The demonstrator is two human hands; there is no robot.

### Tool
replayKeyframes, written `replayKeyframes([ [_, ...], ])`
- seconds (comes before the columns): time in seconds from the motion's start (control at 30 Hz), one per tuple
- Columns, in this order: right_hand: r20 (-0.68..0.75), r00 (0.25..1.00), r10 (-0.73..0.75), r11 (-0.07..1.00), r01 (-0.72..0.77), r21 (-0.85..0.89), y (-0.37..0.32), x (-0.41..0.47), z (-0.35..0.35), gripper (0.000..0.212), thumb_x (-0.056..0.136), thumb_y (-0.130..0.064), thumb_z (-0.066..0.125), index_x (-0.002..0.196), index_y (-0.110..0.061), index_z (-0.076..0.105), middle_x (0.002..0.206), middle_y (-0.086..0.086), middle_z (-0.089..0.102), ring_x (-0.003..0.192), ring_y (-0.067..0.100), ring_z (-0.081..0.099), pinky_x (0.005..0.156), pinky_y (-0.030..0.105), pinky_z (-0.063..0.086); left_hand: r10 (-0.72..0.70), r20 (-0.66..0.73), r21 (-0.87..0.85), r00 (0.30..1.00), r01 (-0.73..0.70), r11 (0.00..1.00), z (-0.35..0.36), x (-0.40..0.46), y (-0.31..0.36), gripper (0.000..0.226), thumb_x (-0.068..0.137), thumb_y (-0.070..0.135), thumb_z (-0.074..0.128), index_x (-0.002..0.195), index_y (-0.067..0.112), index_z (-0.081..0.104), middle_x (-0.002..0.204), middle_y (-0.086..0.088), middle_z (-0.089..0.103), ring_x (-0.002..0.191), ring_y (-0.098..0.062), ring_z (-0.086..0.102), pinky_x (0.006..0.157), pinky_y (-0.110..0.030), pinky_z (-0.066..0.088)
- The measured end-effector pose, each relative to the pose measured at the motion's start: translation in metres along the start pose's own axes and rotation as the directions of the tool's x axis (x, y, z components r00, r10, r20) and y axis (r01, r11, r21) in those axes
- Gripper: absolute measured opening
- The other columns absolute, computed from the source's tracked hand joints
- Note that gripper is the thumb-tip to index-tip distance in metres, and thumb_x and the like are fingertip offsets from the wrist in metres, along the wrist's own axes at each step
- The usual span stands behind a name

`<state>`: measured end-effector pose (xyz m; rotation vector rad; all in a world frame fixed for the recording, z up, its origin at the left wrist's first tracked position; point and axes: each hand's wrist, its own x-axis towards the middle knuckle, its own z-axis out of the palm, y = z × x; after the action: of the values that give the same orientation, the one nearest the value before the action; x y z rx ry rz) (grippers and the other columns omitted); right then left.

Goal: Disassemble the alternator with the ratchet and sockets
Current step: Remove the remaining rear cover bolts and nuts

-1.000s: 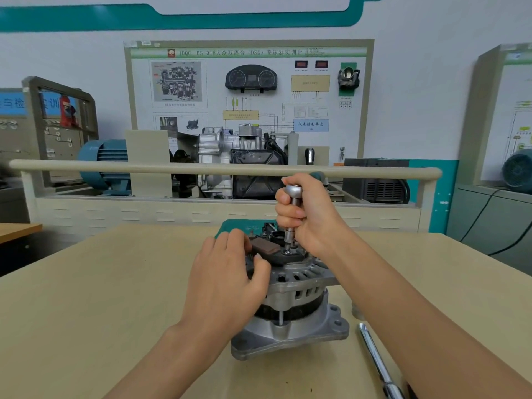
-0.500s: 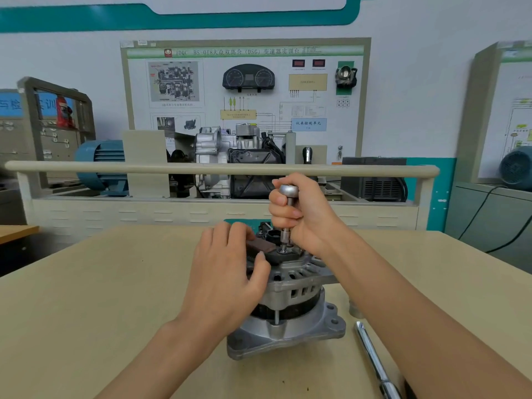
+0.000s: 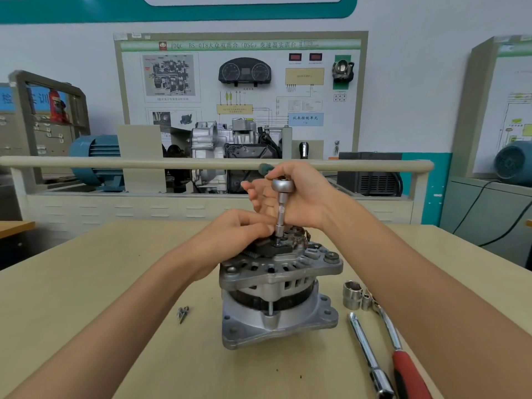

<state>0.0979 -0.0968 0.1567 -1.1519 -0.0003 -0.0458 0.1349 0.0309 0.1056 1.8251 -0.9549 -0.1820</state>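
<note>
On the alternator, left hand pinches the socket driver; right hand fingers spread

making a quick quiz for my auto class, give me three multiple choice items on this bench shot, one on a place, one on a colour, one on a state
1. Where do the loose screws lie?
A. on the table left of the alternator
B. on top of the alternator
C. inside the large socket

2. What colour is the ratchet handle lying on the table?
A. blue
B. red
C. yellow

3. How does the extension bar stand?
A. flat on the table
B. upright on a fastener on top of the alternator
C. lifted well clear of the alternator

Answers: 1 A, the screws sit on the table beside the alternator. 2 B, the grip near the right forearm is red. 3 B, the bar is vertical, its lower end on the top face, left hand at its base and right hand at its head.
</note>
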Motion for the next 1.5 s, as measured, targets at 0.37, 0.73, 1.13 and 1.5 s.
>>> replayKeyframes([
  [0.37,-0.463,0.839,-0.287,0.933,0.353,0.062,0.019,0.001,0.019,0.016,0.090,0.000,0.036,0.099,-0.006,0.047,0.075,0.008,0.051,0.049,0.012,0.048,0.040,0.017,0.037,0.093,-0.147,-0.051,0.985,-0.101,0.994,0.013,-0.002,-0.009,0.010,0.083,0.031,0.067,0.085,0.030,0.077,0.079,0.006,0.075,0.078,-0.010,0.070,0.076,-0.033,0.054],
  [0.73,-0.255,0.967,-0.030,0.978,0.081,0.194,-0.002,-0.002,0.007,0.024,0.088,-0.007,0.028,0.070,-0.012,0.043,0.045,-0.006,0.038,0.028,0.005,0.034,0.033,0.012,0.019,0.131,-0.046,0.019,0.990,-0.130,0.991,0.012,-0.003,-0.010,0.021,0.092,0.034,0.057,0.107,0.029,0.072,0.099,0.009,0.073,0.098,-0.007,0.066,0.091,-0.025,0.048],
  [1.13,-0.024,0.998,0.062,0.998,-0.063,-0.009,-0.006,-0.007,0.009,0.030,0.099,-0.021,0.034,0.073,-0.013,0.048,0.036,-0.010,0.035,0.024,0.001,0.029,0.028,0.013,0.015,0.167,-0.082,-0.071,0.983,-0.173,0.982,0.013,-0.002,-0.013,0.014,0.088,0.020,0.063,0.096,0.022,0.075,0.096,0.010,0.074,0.090,-0.001,0.066,0.080,-0.011,0.050],
  [1.5,-0.202,0.979,-0.008,0.975,0.052,0.216,0.001,0.006,0.016,0.025,0.095,-0.009,0.026,0.079,-0.009,0.046,0.038,-0.006,0.041,0.027,0.005,0.037,0.031,0.011,0.022,0.079,-0.024,-0.002,0.997,-0.079,0.997,0.010,0.000,-0.012,0.028,0.088,0.033,0.062,0.092,0.008,0.072,0.090,-0.009,0.069,0.079,-0.012,0.062,0.077,-0.030,0.048],
])
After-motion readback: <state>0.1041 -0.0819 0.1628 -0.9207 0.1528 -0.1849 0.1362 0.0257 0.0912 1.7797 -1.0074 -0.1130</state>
